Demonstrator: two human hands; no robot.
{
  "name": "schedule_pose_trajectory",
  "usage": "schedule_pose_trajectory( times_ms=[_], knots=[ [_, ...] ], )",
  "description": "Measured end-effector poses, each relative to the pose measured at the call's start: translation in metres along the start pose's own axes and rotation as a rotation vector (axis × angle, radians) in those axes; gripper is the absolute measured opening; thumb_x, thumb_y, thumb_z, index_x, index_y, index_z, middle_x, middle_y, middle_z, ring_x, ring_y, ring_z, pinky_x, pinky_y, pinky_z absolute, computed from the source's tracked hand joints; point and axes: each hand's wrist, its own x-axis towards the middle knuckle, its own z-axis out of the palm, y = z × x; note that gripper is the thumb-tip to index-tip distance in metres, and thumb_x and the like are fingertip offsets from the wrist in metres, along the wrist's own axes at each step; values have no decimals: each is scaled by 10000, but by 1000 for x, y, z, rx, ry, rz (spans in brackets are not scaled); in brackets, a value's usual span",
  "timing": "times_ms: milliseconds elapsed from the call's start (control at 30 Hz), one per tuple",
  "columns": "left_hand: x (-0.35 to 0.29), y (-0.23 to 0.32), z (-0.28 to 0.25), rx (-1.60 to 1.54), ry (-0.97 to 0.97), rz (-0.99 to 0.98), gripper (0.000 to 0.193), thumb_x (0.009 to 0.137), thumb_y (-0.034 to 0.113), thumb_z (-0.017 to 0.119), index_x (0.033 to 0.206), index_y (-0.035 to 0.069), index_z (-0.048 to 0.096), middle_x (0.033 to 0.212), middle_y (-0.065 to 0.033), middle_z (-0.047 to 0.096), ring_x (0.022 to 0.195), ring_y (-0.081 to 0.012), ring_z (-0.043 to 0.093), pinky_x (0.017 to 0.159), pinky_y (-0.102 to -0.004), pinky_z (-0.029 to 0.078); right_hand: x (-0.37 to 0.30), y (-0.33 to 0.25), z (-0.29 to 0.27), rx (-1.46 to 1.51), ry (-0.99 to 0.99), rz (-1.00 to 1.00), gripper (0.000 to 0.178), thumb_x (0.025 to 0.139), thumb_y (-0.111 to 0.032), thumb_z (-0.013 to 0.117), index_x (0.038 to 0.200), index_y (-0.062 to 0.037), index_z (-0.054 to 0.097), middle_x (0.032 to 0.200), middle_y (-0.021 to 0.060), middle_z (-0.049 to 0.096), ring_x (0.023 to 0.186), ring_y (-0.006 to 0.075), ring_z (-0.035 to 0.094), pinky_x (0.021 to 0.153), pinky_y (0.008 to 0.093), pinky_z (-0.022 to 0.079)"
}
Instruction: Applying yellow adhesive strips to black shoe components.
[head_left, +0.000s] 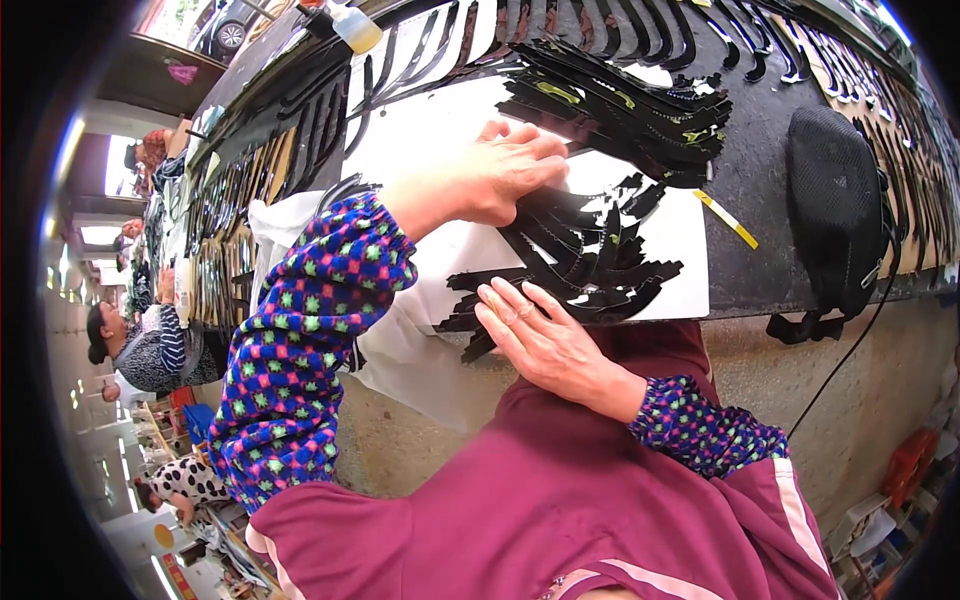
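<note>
Black curved strips (pixel 590 245) lie in a loose, fanned pile on a white sheet (pixel 685 230) at the table's near edge. My right hand (pixel 540 335) rests with fingers stretched out over the near strips of this pile. Above its far left end, my left hand (pixel 515 170) is bent downward with the fingers apart; its fingertips are partly hidden, and I see nothing held in it. Beyond it lies a thicker stack of black strips (pixel 620 110) with shiny and yellow-green spots. What material the strips are made of I cannot tell.
Rows of black strips (pixel 640 30) line the far side of the dark table (pixel 750 130). At right are a black mesh bag (pixel 835 190) and a yellow strip (pixel 727 218). A bottle with yellow liquid (pixel 357 30) stands at far left. Other people (pixel 150 340) work further left.
</note>
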Motion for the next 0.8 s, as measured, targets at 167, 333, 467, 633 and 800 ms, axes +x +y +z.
schedule_pose_trajectory(
  times_ms=[167,333,467,633,800],
  knots=[
    [-11,14,-11,-249,-154,-195,629,660,236,825,1216,141,548,1192,-53,606,1229,-287,512,1041,-461,319,0,-1,3,-31,25,2,481,917,-153,505,1347,60,531,1491,214,478,1441,328,409,1199,483,282],
    [-6,19,-15,-281,-259,-324,601,656,313,855,1169,116,611,1080,-97,655,1127,-314,577,1020,-454,351,-2,-1,5,-4,51,17,472,909,-110,553,1356,42,524,1498,191,483,1432,300,430,1174,478,307],
    [-4,21,-12,-409,-376,-337,511,647,278,865,1065,58,669,1066,-136,660,1040,-306,621,909,-413,447,-2,0,8,16,89,11,460,905,-103,539,1338,52,533,1492,206,486,1424,313,440,1169,479,318],
    [-18,25,-11,-568,-303,-349,510,657,163,860,1089,-9,652,893,-164,697,858,-322,671,791,-388,510,-4,1,12,8,127,-1,450,899,-102,540,1319,56,545,1477,219,497,1408,326,456,1164,483,332],
    [-14,19,-14,-745,-479,-519,548,636,206,916,1082,-22,695,903,-163,742,854,-252,699,796,-363,522,-5,2,15,8,147,1,443,895,-110,535,1305,57,551,1446,219,519,1388,320,477,1167,473,345]
  ],
)
